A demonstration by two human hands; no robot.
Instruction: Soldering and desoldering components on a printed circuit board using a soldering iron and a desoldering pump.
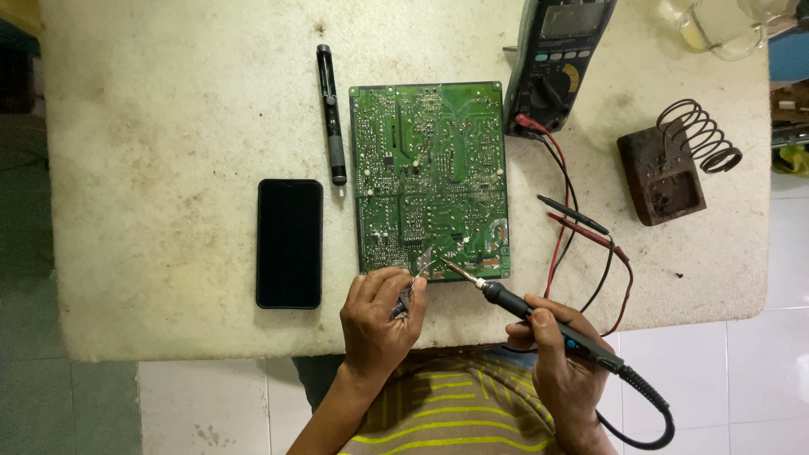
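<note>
At the near edge of the white table [168,126], the green circuit board [430,179] lies flat, solder side up. Left hand [379,324], fingers closed, pinches tweezers [410,291] at the board's lower edge. Right hand [563,364] grips the soldering iron [539,320], tip touching the same spot. Beside the board: black phone [289,243], desoldering pump [331,114], multimeter [556,63] with leads, iron stand [666,173].
</note>
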